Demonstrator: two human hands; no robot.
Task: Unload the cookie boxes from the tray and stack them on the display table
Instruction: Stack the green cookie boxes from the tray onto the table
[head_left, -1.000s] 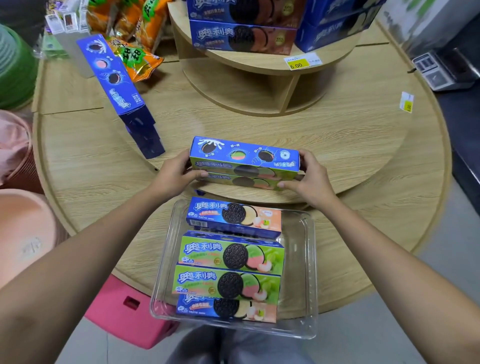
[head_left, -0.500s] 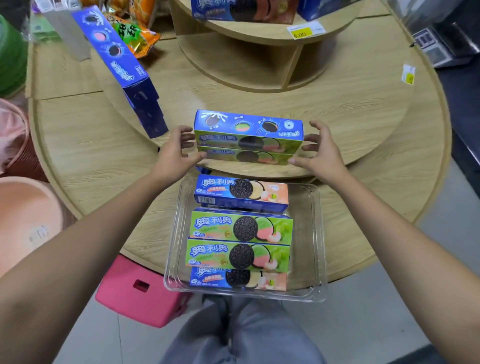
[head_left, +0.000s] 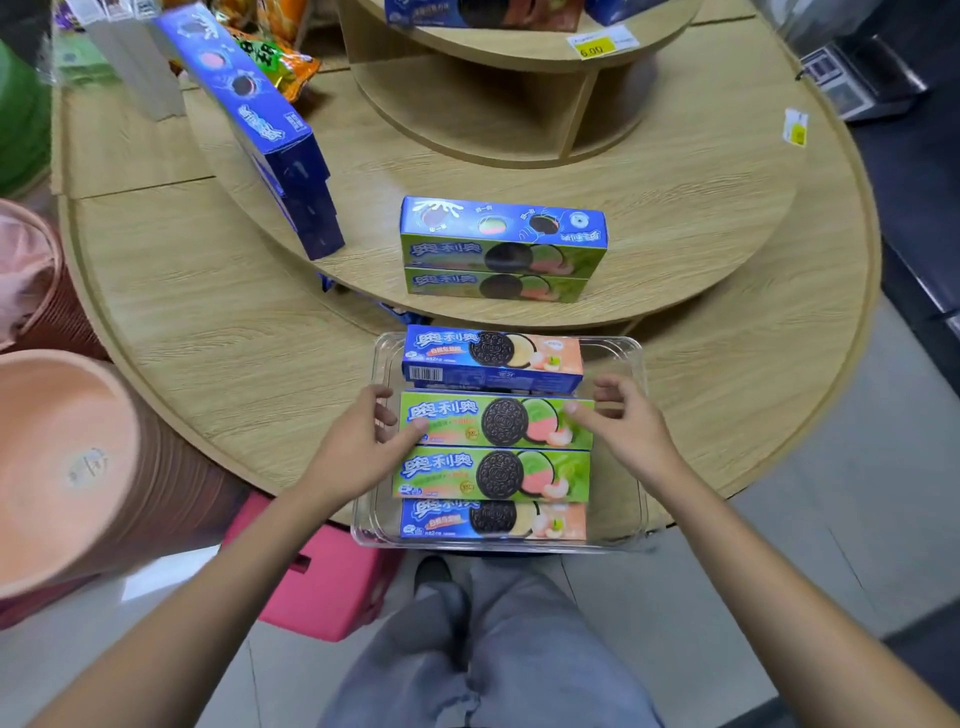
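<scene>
Two green cookie boxes (head_left: 503, 249) already sit stacked on the desk (head_left: 675, 218) tier beyond the clear tray (head_left: 631, 441), where four boxes remain, and the left hand (head_left: 358, 447) and right hand (head_left: 623, 426), both open and empty, close on the nearer-middle green box (head_left: 496, 421).

clear plastic tray (head_left: 631, 364), wood-grain table (head_left: 234, 364) (matt)

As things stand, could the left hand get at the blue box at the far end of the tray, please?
Probably yes. The left hand sits at the green box right beside the far blue box, which lies on top, uncovered, in the clear tray.
</scene>
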